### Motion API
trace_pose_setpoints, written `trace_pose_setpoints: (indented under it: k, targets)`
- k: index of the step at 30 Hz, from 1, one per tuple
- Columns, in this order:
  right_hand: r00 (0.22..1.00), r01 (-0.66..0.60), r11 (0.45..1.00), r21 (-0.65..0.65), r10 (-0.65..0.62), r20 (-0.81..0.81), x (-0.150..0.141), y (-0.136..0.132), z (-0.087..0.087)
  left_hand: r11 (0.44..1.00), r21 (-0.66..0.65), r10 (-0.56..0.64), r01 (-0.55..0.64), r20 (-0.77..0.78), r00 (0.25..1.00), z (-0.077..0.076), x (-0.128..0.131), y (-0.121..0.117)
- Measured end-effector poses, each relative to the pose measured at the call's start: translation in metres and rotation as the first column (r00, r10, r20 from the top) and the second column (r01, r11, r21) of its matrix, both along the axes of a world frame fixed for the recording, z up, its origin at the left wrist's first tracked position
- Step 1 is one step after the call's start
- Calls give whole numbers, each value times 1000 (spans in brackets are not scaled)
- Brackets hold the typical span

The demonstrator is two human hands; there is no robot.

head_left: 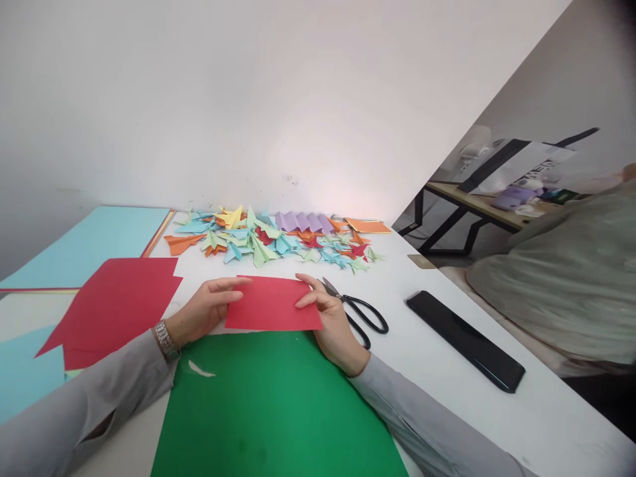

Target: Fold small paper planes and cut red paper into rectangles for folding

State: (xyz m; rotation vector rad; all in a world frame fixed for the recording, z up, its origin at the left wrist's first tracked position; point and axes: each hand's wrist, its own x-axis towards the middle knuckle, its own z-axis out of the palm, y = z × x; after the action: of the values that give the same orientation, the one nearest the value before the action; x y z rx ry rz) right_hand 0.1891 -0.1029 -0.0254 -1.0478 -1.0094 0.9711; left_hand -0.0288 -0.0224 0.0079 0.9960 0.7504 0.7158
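Observation:
A red sheet of paper [273,305], roughly rectangular, is held up between both hands over the far edge of a green mat [278,404]. My left hand [209,306] pinches its left end, thumb and fingers closed on the paper. At the right end my right hand [330,321] grips it, with the thumb on the near face and a finger over the top edge. Just beyond the right hand lie black-handled scissors [365,315], blades pointing up and left. A small pale paper scrap [201,368] rests on the mat near the left wrist.
Folded paper shapes [263,242] in several colours are heaped along the wall, with a pleated purple paper [304,222]. Red sheets [124,298] and light blue sheets [99,238] lie left. A black oblong object [464,339] lies right. Another person [561,271] sits beyond the table's right edge.

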Motion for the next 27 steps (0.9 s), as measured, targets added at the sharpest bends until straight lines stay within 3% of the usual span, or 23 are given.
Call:
trace_pose_setpoints:
  k: [2,5,11,13,18,22,27]
  targets:
    - [1000,29,999,-17,-29,-7,0,1,0,998,12,-59,60,-63,996,-3,-1,0]
    - [998,62,998,-7,-62,3,0,1,0,999,34,-34,37,-83,996,-7,0,0]
    - [992,-73,997,-36,76,101,0,-1,2,997,30,-67,68,-25,997,-4,1,-1]
    - [989,-62,997,-52,68,129,1,-1,2,995,30,-95,94,20,995,-1,1,-2]
    - [997,8,998,-64,-3,75,2,0,0,975,180,-115,127,-77,990,3,2,-5]
    - [993,-3,999,-49,9,118,3,0,1,951,260,-125,165,-161,979,-3,1,-4]
    - [986,-1,998,-65,12,164,1,-1,4,925,362,-19,113,-252,967,-9,1,-2]
